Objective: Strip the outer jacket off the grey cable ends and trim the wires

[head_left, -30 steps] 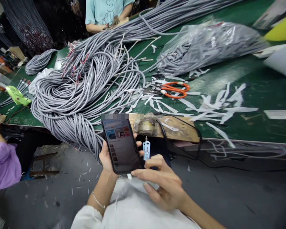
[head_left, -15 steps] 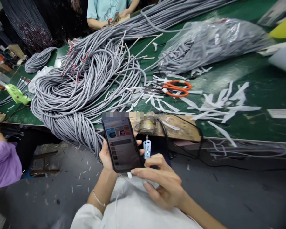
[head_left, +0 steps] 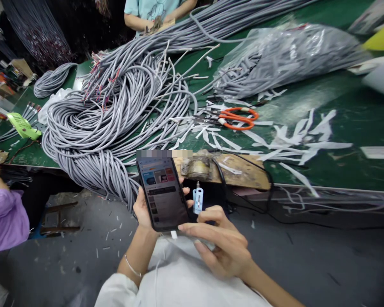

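My left hand is wrapped round a black smartphone with its lit screen facing me, held over my lap just below the table's edge. My right hand hovers at the phone's lower right corner, fingers curled, and holds a small light-blue tool upright between thumb and forefinger. A white cable runs down from the phone's bottom end.
A big heap of grey cable covers the green table, with orange scissors, white strips, a bagged cable bundle and a wooden block at the edge. One person stands across the table; a purple sleeve shows at left.
The view has shifted slightly. My right hand has edged a little lower and to the right; the person across the table has moved rightward.
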`<state>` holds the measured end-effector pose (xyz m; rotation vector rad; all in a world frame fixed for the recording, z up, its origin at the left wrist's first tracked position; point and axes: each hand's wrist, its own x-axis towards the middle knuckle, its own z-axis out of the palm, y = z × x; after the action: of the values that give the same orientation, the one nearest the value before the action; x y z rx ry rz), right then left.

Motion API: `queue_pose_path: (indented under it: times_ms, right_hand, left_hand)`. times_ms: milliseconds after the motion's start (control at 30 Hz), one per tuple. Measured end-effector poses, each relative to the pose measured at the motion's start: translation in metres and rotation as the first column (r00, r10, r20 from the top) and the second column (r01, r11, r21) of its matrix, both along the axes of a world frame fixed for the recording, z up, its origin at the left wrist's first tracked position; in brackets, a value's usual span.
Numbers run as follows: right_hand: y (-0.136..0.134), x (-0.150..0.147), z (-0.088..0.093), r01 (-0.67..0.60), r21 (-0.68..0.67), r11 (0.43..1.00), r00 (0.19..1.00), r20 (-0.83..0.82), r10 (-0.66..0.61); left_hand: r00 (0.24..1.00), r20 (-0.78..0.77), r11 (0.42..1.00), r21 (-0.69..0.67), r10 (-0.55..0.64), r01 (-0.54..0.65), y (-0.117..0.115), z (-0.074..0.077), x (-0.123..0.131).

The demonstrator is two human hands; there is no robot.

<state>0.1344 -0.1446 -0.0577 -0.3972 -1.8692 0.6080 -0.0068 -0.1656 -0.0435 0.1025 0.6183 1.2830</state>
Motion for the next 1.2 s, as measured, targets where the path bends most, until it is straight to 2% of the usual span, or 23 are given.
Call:
queue_pose_path:
  times_ms: [200,467,667,800,900,1067,1200]
  right_hand:
    - [0.001,0.000,0.000,0.000,-0.006,1.000,1.000,-0.013,0.000]
    - [0.001,0.000,-0.001,-0.023,-0.028,0.999,1.000,-0.013,0.022]
    - [0.000,-0.001,-0.003,-0.037,-0.032,0.999,0.999,0.001,0.037]
    - [0.004,-0.002,-0.004,0.053,-0.020,0.998,0.998,0.034,-0.052]
    - [0.009,-0.002,-0.003,0.107,0.002,0.994,0.994,0.029,-0.107]
    - [0.013,-0.006,0.003,0.117,0.028,0.993,0.993,0.001,-0.117]
    - [0.015,-0.011,0.007,0.110,0.045,0.993,0.994,0.002,-0.111]
  left_hand:
    - [0.999,-0.031,0.999,-0.040,0.012,-0.013,0.001,0.003,0.001]
    - [0.999,-0.037,0.998,-0.056,0.011,-0.013,0.002,-0.001,0.001]
    - [1.000,-0.019,1.000,-0.023,0.010,-0.011,0.002,-0.001,0.001]
    - [0.999,-0.033,0.999,-0.028,-0.020,0.019,-0.001,-0.004,-0.001]
    - [0.999,-0.052,1.000,-0.010,0.004,-0.005,-0.002,-0.007,-0.001]
    - [0.989,-0.103,0.994,-0.001,0.104,-0.105,-0.005,-0.009,0.000]
    - [0.987,-0.125,0.995,-0.007,0.099,-0.100,-0.007,-0.008,0.001]
